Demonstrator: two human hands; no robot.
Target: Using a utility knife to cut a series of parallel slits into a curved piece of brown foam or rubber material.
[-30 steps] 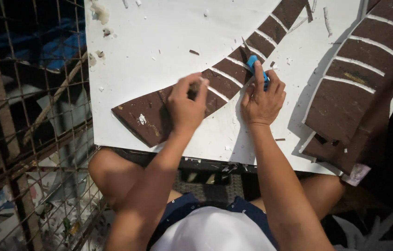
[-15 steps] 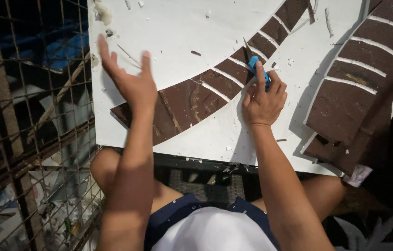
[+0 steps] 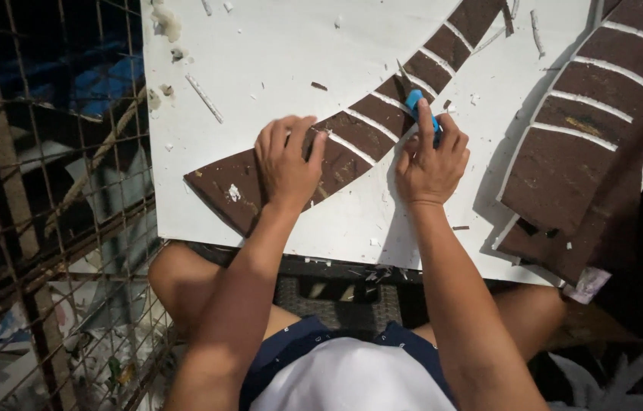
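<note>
Pressing brown curved strip [image 3: 352,137], white-grooved: left hand [image 3: 287,164] spread flat; right hand [image 3: 429,158] pinching blue cutter [image 3: 420,106].

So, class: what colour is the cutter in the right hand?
Blue cutter, clearest in the head view.

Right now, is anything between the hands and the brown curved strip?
Nothing visible. The left hand lies flat on the brown curved strip, and the right hand holds a blue cutter against it.
</note>
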